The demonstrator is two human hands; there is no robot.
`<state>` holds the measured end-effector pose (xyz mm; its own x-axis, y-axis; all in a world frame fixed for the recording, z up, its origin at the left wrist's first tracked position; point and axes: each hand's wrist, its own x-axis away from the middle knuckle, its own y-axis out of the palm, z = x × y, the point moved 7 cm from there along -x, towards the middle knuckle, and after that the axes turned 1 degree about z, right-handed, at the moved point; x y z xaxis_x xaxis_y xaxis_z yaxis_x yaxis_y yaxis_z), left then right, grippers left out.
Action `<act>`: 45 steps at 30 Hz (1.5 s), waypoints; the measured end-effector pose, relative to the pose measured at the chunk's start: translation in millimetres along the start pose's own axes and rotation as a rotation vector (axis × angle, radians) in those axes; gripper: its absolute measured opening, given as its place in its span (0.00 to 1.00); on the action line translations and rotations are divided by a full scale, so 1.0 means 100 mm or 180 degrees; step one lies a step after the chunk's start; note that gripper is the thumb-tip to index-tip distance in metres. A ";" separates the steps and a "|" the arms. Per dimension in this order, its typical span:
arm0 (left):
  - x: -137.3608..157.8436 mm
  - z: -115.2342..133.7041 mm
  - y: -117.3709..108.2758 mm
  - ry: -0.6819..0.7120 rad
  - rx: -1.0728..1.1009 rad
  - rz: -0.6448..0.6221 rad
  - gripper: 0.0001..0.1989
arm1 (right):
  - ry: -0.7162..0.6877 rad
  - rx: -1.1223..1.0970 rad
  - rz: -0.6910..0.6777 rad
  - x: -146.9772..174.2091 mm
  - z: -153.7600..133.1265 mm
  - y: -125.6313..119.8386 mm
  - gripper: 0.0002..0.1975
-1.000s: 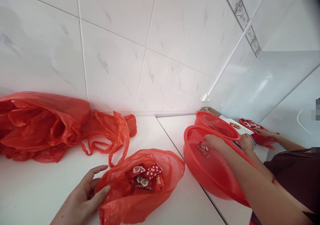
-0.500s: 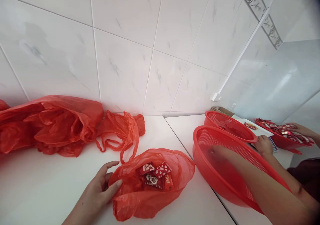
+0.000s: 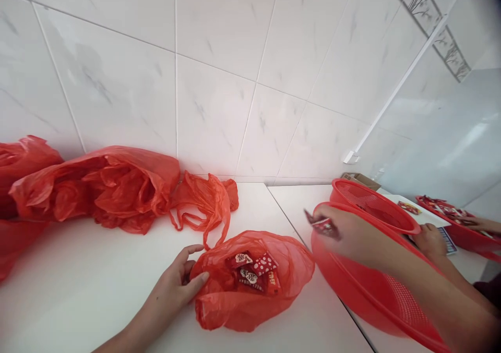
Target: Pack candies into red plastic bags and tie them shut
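Note:
My left hand pinches the left edge of a red plastic bag that lies open on the white table. Several wrapped candies, red and patterned, sit inside the bag. My right hand is smeared by motion above the rim of the near red mesh basket. Dark red wrapped candy sticks out from its fingertips, to the right of the bag's mouth. How many pieces it holds I cannot tell.
Crumpled red plastic bags lie along the tiled wall at left. A second red basket stands behind the near one. At right, a co-worker's hands are near a red basket of packets. A cardboard box is by the wall.
My right hand has come up out of the near basket with candy and moved left toward the bag. My left hand stays on the bag. The view has shifted slightly left.

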<state>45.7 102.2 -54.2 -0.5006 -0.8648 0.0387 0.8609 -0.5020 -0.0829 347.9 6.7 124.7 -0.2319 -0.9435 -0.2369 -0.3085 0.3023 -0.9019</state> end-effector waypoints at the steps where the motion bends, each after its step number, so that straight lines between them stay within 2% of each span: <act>1: 0.00 0.00 0.00 0.0007 -0.0020 0.0005 0.26 | -0.0321 0.0195 -0.0376 0.05 -0.22 0.15 0.02; 3: 0.00 -0.02 -0.01 0.0031 -0.0052 0.0035 0.27 | -0.0808 0.0660 -0.0779 0.14 -0.53 0.42 0.05; 4: 0.00 -0.03 -0.02 0.0056 -0.0067 0.0047 0.27 | -0.0959 0.0857 -0.0820 0.16 -0.63 0.53 0.06; 6: 0.00 -0.04 -0.02 0.0138 -0.0116 0.0051 0.26 | -0.1170 0.1130 -0.0834 0.17 -0.72 0.71 0.08; 8: 0.00 -0.03 -0.02 0.0247 -0.0219 0.0044 0.25 | -0.1196 0.1228 -0.0731 0.15 -0.70 0.78 0.13; 10: 0.01 -0.01 -0.03 0.0368 -0.0422 0.0099 0.24 | -0.1059 0.1267 -0.0403 0.12 -0.64 0.71 0.16; 13: 0.09 0.09 -0.11 0.0635 -0.0967 0.0400 0.22 | -0.0694 0.1272 0.0172 0.17 -0.48 0.56 0.15; 14: 0.15 0.15 -0.14 0.0847 -0.1228 0.0495 0.23 | -0.0589 0.1240 0.0276 0.21 -0.42 0.54 0.15; 16: 0.32 0.32 -0.10 0.1539 -0.1887 0.0513 0.29 | -0.0424 0.1191 0.0383 0.30 -0.30 0.58 0.19; 19: 0.60 0.46 0.11 0.2566 -0.2991 0.0154 0.41 | -0.0251 0.1255 0.0490 0.41 -0.15 0.71 0.24; 21: 0.65 0.45 0.20 0.2705 -0.3544 -0.0072 0.36 | -0.0185 0.1234 0.0339 0.42 -0.10 0.82 0.18; 23: 0.59 0.46 0.22 0.2593 -0.3782 -0.0223 0.22 | -0.0034 0.1059 0.0042 0.38 -0.09 0.88 0.08; 25: 0.47 0.61 0.14 0.2555 -0.3685 -0.0103 0.17 | 0.0252 0.0506 -0.0141 0.31 -0.09 0.83 0.11; 27: 0.39 0.91 -0.05 0.2692 -0.3353 0.0383 0.16 | 0.0604 -0.0572 -0.0019 0.22 -0.09 0.67 0.14; 29: 0.36 1.28 -0.30 0.2816 -0.2971 0.1119 0.16 | 0.0748 -0.2003 0.0461 0.13 -0.10 0.44 0.14; 31: 0.37 1.60 -0.53 0.2643 -0.2628 0.1697 0.16 | 0.0733 -0.3236 0.1203 0.07 -0.08 0.21 0.14; 33: 0.39 1.82 -0.68 0.2325 -0.2345 0.2083 0.18 | 0.0661 -0.4025 0.1775 0.02 -0.06 0.11 0.12; 34: 0.39 1.89 -0.73 0.2159 -0.2169 0.2191 0.17 | 0.0634 -0.4250 0.1889 -0.02 -0.08 0.12 0.11; 36: 0.38 1.94 -0.77 0.1869 -0.1669 0.2194 0.14 | 0.0591 -0.4493 0.1813 -0.10 -0.18 0.22 0.10; 40: 0.31 1.86 -0.68 0.1583 -0.0481 0.1740 0.10 | 0.0476 -0.4760 0.1101 -0.25 -0.54 0.54 0.11; 45: 0.32 1.83 -0.53 0.1569 0.0156 0.1516 0.12 | 0.0527 -0.5132 0.0479 -0.17 -0.97 0.74 0.13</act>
<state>0.3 99.4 133.5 -0.0395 -0.8924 -0.4495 0.9947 -0.0778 0.0671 239.3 58.3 97.2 -0.4058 -0.9019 -0.1479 -0.8429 0.3068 0.4420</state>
